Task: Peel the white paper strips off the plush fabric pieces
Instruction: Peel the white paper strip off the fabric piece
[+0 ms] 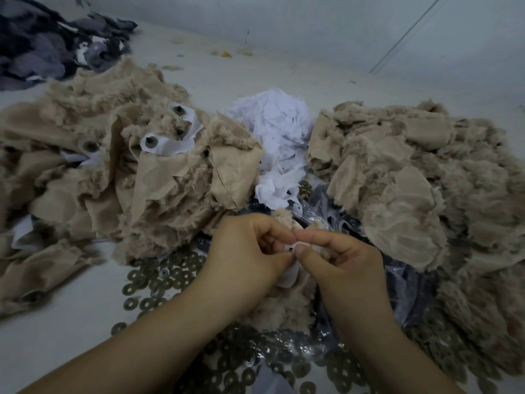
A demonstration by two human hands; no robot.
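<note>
Both hands [294, 245] pinch paper strip [288, 275], plush piece [284, 305]

Table surface [284, 61]: carries everything listed. Left: heap of plush pieces [113, 166], several with paper strips [181, 137] on top. Right: second heap of plush pieces [426, 180]. Between the two heaps, toward the back: pile of loose paper strips [275, 132]. Far back left corner: another fabric heap [51, 44]. Front centre: my left hand [250, 251] and my right hand [343, 257], fingertips meeting on one plush piece [284, 305] with a paper strip [289, 275] between them. Beneath and before my hands: scattered washers [162, 277], some on a plastic bag [403, 288].
</note>
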